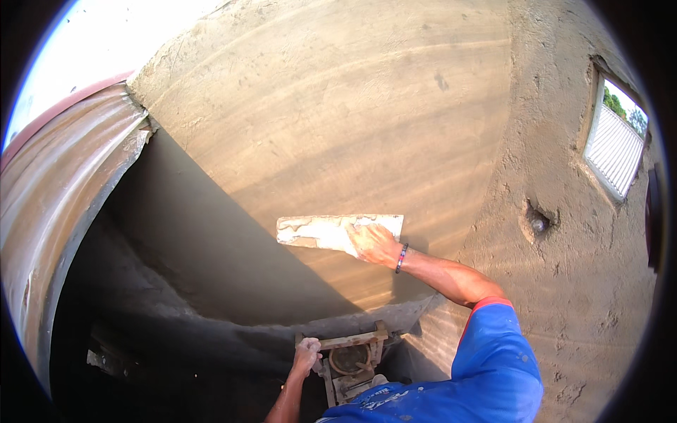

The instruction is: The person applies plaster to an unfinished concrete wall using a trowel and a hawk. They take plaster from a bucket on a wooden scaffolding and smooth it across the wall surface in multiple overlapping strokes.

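My right hand (pixel 374 244) is closed on a long rectangular plastering float (pixel 317 230), pale and smeared with mortar. The float lies along the plastered wall (pixel 338 134), at the lower middle of its sunlit part, with its long side roughly level. Below and to the left, my left hand (pixel 307 356) is curled round the upper left part of a wooden frame (pixel 349 340) that looks like a ladder or stand. Part of this grip is hidden by the fingers.
A round bucket-like container (pixel 350 359) sits within the frame. At left a corrugated metal sheet (pixel 77 169) juts out, its edge over deep shadow. The rougher right wall (pixel 550 296) has a small window opening (pixel 617 137) and a hole with a round fitting (pixel 539 223).
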{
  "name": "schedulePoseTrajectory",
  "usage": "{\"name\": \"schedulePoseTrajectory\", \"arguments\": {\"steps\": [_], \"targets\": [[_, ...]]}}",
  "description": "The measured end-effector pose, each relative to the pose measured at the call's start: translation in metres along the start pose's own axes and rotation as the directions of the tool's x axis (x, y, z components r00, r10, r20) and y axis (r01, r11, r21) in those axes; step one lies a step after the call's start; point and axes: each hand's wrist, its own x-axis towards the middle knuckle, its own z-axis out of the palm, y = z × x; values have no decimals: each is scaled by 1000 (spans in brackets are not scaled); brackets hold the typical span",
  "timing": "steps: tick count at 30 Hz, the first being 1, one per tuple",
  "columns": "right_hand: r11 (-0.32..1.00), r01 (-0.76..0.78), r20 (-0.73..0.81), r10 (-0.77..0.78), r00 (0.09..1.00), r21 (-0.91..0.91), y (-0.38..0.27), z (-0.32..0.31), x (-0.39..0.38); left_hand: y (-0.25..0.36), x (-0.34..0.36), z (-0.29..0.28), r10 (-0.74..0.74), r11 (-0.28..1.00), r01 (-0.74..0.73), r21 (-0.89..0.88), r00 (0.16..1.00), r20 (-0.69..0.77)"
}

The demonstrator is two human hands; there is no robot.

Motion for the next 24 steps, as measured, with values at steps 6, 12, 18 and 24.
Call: {"name": "schedulePoseTrajectory", "arguments": {"steps": [6,12,18,24], "targets": [[885,-118,-617,403,676,449,71,-154,-6,-3,-21,-20,1,997,-6,-77,998,-59],[822,-307,-705,569,423,479,198,-265,15,-69,-31,-46,-268,960,258,-108,958,-102],[991,-136,-677,111,728,17,66,-76,14,-53,-5,-49,-234,970,223,-93,963,-131],[999,-36,-53,35,998,-26,-7,106,-56,7,30,-2,-4,999,5,-38,999,37]]}}
